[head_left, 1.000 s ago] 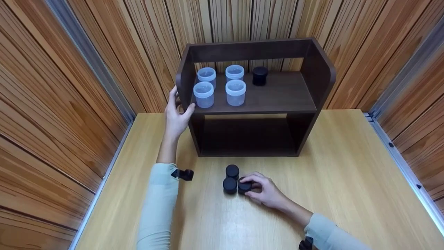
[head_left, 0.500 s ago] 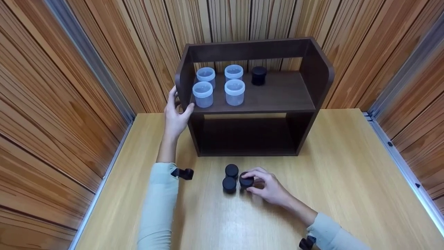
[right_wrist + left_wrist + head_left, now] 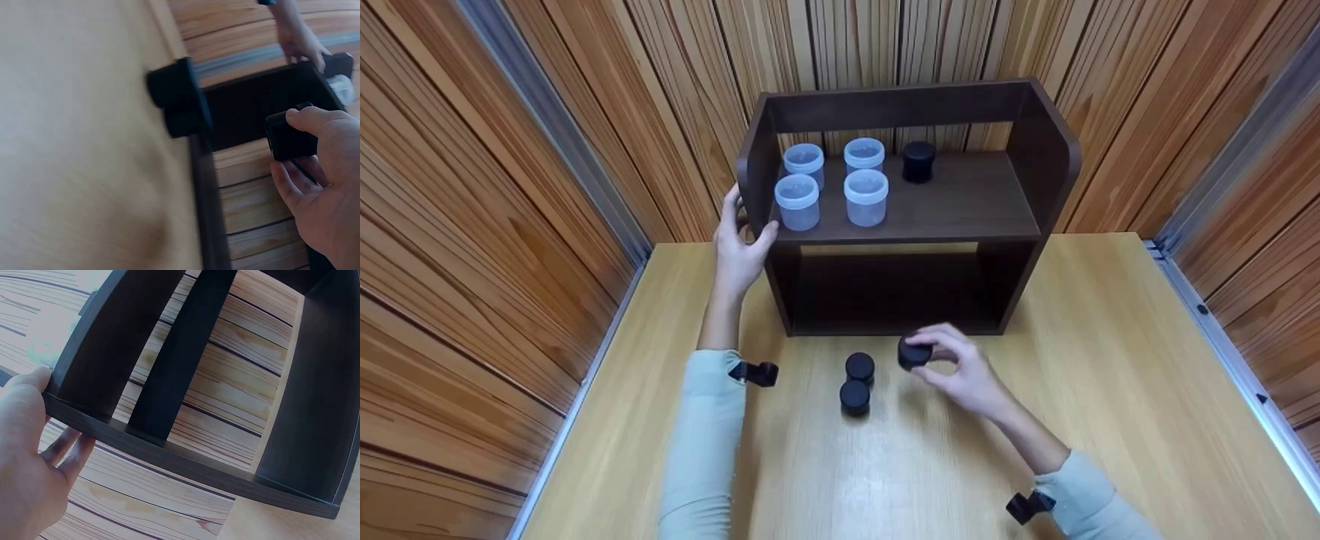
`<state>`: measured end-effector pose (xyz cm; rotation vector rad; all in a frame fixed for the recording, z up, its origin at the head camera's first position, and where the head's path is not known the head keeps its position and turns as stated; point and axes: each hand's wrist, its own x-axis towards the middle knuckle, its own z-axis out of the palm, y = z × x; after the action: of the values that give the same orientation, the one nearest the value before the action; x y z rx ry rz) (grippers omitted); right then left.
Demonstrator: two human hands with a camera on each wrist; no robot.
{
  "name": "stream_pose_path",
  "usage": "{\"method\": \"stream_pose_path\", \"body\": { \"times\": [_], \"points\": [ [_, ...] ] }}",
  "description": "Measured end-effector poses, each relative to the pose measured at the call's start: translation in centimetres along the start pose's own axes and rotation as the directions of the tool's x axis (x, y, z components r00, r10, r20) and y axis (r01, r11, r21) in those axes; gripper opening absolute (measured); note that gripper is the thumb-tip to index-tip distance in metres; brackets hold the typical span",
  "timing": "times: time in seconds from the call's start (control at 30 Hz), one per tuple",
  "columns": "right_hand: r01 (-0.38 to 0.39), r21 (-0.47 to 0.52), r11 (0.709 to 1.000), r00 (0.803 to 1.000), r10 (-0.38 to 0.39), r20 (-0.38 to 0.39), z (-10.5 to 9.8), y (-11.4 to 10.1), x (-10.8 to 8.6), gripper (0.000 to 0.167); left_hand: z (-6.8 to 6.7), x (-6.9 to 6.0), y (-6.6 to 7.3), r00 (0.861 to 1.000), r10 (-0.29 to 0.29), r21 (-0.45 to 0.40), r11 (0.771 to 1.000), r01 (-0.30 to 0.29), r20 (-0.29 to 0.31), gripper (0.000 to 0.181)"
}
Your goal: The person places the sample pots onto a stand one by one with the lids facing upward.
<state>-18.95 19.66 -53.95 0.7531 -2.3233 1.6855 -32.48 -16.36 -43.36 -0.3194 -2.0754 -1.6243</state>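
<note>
My right hand [image 3: 966, 373] pinches a small black lidded jar [image 3: 914, 352] between thumb and fingers, held above the table in front of the shelf. The right wrist view shows the same black jar [image 3: 291, 136] in the fingers. Two more black jars [image 3: 855, 397] stand touching on the table to its left. My left hand [image 3: 740, 251] grips the left side panel of the dark brown two-tier shelf [image 3: 907, 334], thumb on the front edge. Several translucent jars [image 3: 866, 201] stand in two rows on the upper tier's left part. One black jar [image 3: 918, 161] stands at the back, right of them.
The shelf's lower tier [image 3: 889, 292] shows bare board, and the upper tier is bare on the right. Wood-panelled walls [image 3: 472, 225] with metal rails enclose the light wooden table [image 3: 1110, 360] on three sides.
My right hand has lifted one black jar from beside the other two and carried it up, forward and right. The left hand has kept its grip on the shelf.
</note>
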Motion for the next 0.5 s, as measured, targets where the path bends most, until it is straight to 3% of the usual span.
{"method": "stream_pose_path", "body": {
  "times": [0.33,0.5],
  "points": [
    [0.067,0.025,0.997,0.985,-0.062,-0.162,-3.1,-2.3,2.6,0.044,0.0,0.0,-0.6,1.0,0.023,0.018,1.0,-0.023,0.0,0.074],
    [0.094,0.037,0.995,0.976,-0.085,-0.201,-4.6,-3.9,4.2,0.045,0.0,0.1,-0.3,1.0,0.021,0.03,0.999,-0.021,0.001,0.074]
  ]
}}
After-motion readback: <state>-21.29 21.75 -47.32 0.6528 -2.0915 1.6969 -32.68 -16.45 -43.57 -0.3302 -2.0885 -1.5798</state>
